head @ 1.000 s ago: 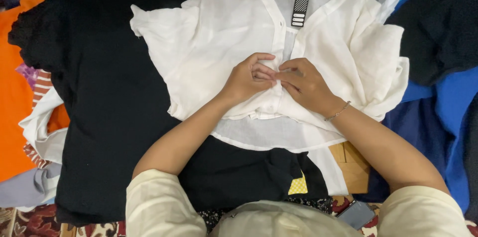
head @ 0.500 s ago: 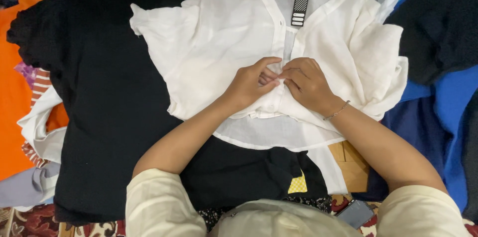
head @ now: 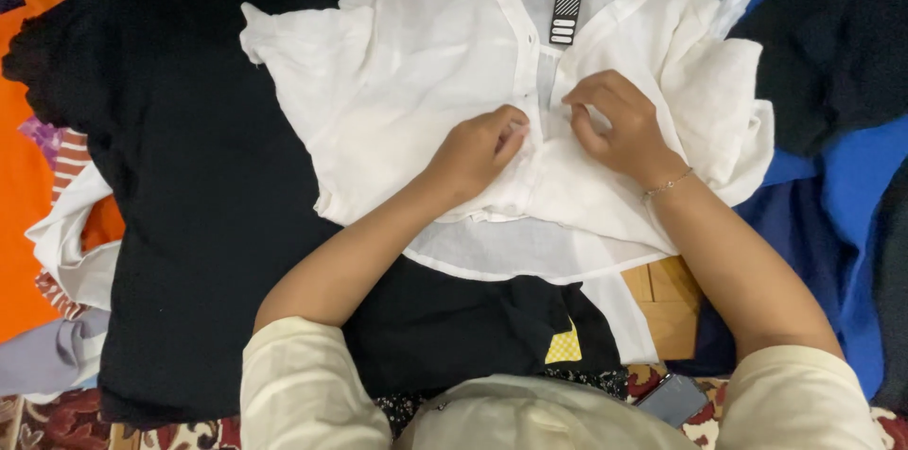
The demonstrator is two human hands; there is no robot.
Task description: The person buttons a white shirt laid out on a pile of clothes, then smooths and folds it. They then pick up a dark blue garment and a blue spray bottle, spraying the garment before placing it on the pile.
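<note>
A white button-front shirt (head: 454, 81) lies spread, front up, across a pile of clothes, seen from above. The left hand (head: 478, 147) rests on the left edge of the shirt's front opening, its fingers curled and pinching the fabric there. The right hand (head: 615, 124), wearing a thin bracelet (head: 667, 185) at the wrist, pinches the opposite edge just beside it; the two hands are near each other but apart. A striped black-and-white tag (head: 567, 1) hangs at the collar. Under the shirt lies a large black garment (head: 189, 176). Orange cloth (head: 24, 176) sits at the far left, blue cloth (head: 832, 195) at the right. No containers are visible. A dark phone (head: 673, 400) lies by the person's right sleeve.
</note>
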